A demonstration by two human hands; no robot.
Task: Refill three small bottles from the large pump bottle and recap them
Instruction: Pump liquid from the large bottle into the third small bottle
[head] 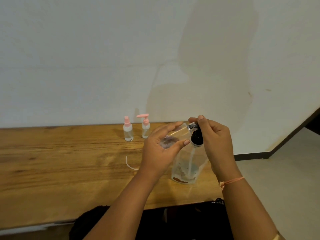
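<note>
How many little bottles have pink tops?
2. The pink spray bottle stands at the back of the table; the pink pump bottle stands just right of it. Another could be hidden.

3 small bottles (128, 131) (145, 129) (181, 132), 1 large pump bottle (190, 164), 1 loose white tube (129, 164), 2 hands (161, 150) (217, 141), 1 wrist string (232, 181).

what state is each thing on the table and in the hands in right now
held small bottle: uncapped, tilted, mouth at the pump head
large pump bottle: upright on the table, little liquid visible
spray-cap bottle: upright, pink cap on
pump-cap bottle: upright, pink cap on
white tube: lying loose on the table
left hand: grips the held small bottle
right hand: pinches the pump head
</note>
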